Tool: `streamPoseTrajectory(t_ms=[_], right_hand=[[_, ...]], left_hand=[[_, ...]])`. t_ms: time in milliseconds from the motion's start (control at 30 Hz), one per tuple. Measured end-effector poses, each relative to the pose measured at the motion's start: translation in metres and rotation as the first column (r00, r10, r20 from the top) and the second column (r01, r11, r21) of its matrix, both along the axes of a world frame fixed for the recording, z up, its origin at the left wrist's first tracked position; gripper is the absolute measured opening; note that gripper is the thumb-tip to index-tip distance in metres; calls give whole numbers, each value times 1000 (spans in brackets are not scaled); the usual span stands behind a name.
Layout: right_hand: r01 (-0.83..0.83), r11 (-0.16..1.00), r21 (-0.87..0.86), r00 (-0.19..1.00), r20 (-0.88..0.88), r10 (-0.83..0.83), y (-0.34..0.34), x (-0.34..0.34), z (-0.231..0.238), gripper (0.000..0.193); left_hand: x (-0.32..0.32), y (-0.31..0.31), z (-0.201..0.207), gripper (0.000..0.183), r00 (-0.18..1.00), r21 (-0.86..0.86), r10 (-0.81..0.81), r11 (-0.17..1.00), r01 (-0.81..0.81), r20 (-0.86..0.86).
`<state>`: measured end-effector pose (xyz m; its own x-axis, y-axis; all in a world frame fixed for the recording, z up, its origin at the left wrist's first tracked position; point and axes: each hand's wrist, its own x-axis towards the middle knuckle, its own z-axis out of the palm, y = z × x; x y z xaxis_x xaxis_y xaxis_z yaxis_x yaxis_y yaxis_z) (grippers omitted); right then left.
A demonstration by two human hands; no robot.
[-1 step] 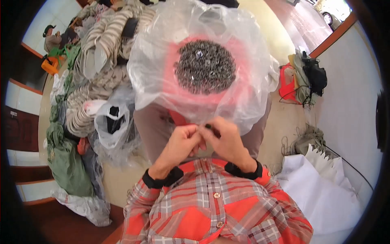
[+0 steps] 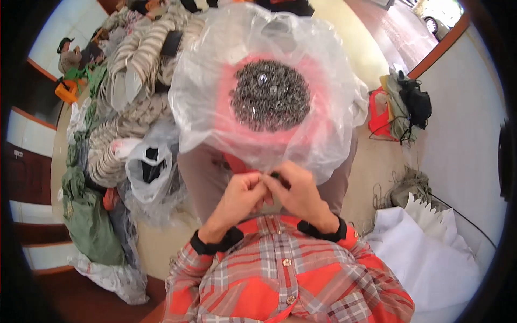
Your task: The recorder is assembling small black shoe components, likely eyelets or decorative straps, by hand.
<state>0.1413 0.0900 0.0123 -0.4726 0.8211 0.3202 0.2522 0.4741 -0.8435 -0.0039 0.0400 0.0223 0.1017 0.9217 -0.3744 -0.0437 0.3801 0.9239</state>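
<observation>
My left hand (image 2: 241, 198) and my right hand (image 2: 301, 195) meet fingertip to fingertip in front of my chest, just above my lap. Between the fingertips sits a small dark piece (image 2: 276, 175), pinched by both hands. Right beyond them a red basin (image 2: 226, 126) lined with a clear plastic bag (image 2: 328, 134) rests on my knees. It holds a heap of several small grey metallic pieces (image 2: 269, 94). Both wrists wear dark cuffs under red plaid sleeves.
To my left, coils of pale rope (image 2: 129, 59), a white plastic bag (image 2: 148, 167) and green cloth (image 2: 89, 215) are piled up. At right stand a red stool with dark bags (image 2: 401, 105), white sheets (image 2: 431, 253) and a wall.
</observation>
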Motion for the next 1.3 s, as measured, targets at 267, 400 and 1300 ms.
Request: streamPoseTrajectory(t_ms=[267,400,1300], right_hand=[[-66,986,154,997,40,60,6,4,2,14],[-126,989,77,992,22,124,13,7,7,15],[-144,871,-469,963,-270,14,4,5,3,30]], left_hand=[[-4,4,20,20,999,-68,-34,997,34,-10],[-6,10,21,21,991,-100,-59,992,71,121],[24,-10,9,17,946,27,244,967,-255,213]])
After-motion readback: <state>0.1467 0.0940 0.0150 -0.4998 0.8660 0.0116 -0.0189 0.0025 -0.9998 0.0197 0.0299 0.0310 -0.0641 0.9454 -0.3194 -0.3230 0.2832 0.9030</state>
